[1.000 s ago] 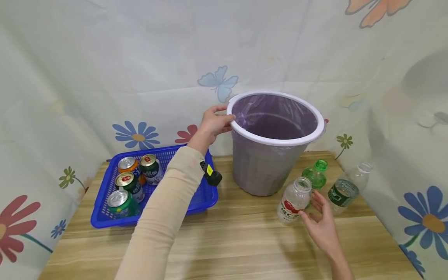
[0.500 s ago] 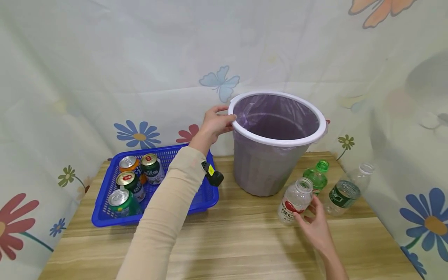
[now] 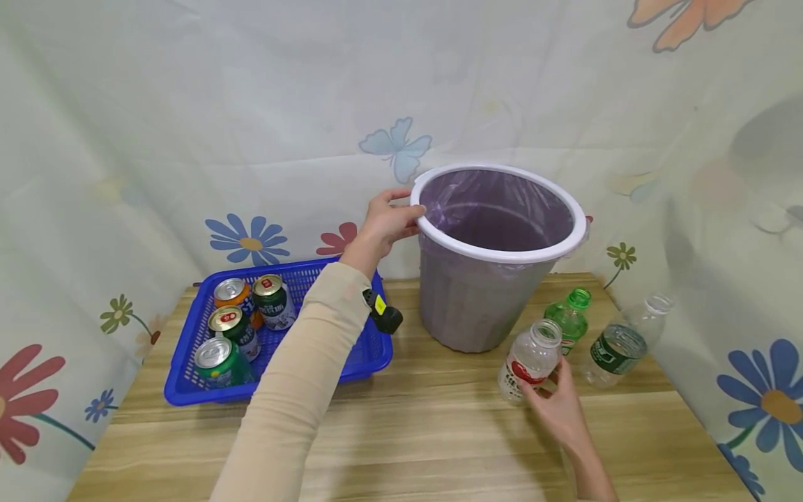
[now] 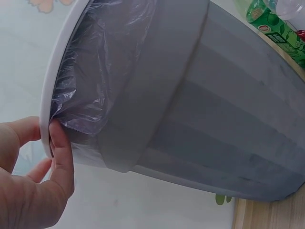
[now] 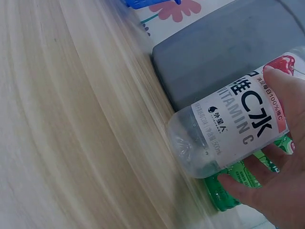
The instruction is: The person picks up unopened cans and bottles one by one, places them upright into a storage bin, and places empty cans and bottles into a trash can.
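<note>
My left hand [image 3: 385, 222] grips the white rim [image 3: 495, 255] of a grey trash can [image 3: 470, 300] lined with a thin purple bag; the left wrist view shows fingers [image 4: 62, 157] on the rim's outer side. On the right, my right hand [image 3: 560, 408] holds a clear plastic bottle [image 3: 533, 352] with a white and red label, thumb on the label and fingers behind. It has no cap and stands nearly upright. Just behind it is a green plastic bottle [image 3: 567, 317], partly hidden. Another clear bottle [image 3: 617, 345] with a dark green label stands further right.
A blue plastic basket [image 3: 182, 380] sits on the left of the wooden table [image 3: 401, 446], partly hidden by my left sleeve. Several drink cans [image 3: 228, 331] stand in its left part. A flower-patterned curtain [image 3: 301, 84] closes off the back and sides.
My right hand has moved left and closed round the clear bottle with the red and white label. My left hand stays on the trash can's rim.
</note>
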A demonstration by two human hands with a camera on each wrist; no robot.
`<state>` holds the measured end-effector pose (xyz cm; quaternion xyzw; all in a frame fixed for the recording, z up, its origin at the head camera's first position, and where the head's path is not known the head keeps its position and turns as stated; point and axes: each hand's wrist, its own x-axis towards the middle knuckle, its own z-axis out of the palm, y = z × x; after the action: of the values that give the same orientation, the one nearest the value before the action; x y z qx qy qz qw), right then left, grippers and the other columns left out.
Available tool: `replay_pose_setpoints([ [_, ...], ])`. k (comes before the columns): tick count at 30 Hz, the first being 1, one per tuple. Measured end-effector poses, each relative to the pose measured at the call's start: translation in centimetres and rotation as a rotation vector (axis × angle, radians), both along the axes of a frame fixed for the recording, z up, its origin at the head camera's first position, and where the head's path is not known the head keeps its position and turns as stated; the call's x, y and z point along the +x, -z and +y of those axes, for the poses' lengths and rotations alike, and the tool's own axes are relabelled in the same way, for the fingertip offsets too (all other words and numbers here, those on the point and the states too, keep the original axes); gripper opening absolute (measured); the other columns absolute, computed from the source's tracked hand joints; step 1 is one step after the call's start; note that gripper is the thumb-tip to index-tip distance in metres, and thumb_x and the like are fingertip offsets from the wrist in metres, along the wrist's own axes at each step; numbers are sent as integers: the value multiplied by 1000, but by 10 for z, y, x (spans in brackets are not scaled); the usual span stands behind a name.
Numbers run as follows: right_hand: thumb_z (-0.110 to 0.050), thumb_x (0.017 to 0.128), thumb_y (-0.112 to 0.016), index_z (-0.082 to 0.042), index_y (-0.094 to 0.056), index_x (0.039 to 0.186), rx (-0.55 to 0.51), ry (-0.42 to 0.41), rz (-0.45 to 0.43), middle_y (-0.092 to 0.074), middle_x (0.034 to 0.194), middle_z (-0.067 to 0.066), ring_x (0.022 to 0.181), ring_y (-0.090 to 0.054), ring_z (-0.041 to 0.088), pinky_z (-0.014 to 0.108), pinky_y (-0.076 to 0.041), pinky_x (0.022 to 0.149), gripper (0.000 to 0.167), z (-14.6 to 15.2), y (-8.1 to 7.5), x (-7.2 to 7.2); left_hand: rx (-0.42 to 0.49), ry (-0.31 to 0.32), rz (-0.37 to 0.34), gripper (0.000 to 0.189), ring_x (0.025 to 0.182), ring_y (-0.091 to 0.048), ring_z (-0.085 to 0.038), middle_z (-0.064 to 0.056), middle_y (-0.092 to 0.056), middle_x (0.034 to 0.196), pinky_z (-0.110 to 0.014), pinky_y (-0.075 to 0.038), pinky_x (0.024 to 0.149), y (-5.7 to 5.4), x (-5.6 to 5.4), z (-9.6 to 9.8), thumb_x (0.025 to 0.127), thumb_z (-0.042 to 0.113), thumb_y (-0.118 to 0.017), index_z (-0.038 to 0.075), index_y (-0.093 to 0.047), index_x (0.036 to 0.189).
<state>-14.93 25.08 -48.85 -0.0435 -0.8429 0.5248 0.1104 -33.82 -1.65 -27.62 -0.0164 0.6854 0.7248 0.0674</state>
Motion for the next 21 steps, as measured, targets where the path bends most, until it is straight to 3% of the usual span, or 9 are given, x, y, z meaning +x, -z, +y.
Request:
replay_pose_setpoints([
  [6,-8,83,-67,0,-21,139,20,6,-8,-39,127,20,112,-43,27,17,-46,78,73,0,4,-1,-21,1,1,49,76,-64,-17,-13,-62,106,-27,-56,71,1,1,0,84,12,-67,12,-46,128],
  [11,-9,82,-69,-2,-24,137,42,4,3,-43,125,15,102,-42,2,16,-46,76,71,0,7,-2,-16,3,0,48,75,-64,-17,-13,-62,106,-27,-56,71,1,1,1,84,11,-66,12,-46,128],
  [13,-9,82,-69,-3,-25,137,49,0,7,-43,125,14,100,-41,-2,18,-47,77,71,1,8,-3,-13,4,1,48,75,-64,-17,-13,-61,107,-27,-56,71,1,1,1,85,11,-66,12,-46,128],
  [21,-9,82,-68,-1,-22,137,37,-7,-8,-41,126,18,110,-44,26,15,-45,76,72,1,7,-4,-12,0,-1,49,75,-64,-17,-13,-62,107,-27,-56,70,1,1,1,84,11,-67,13,-46,128],
])
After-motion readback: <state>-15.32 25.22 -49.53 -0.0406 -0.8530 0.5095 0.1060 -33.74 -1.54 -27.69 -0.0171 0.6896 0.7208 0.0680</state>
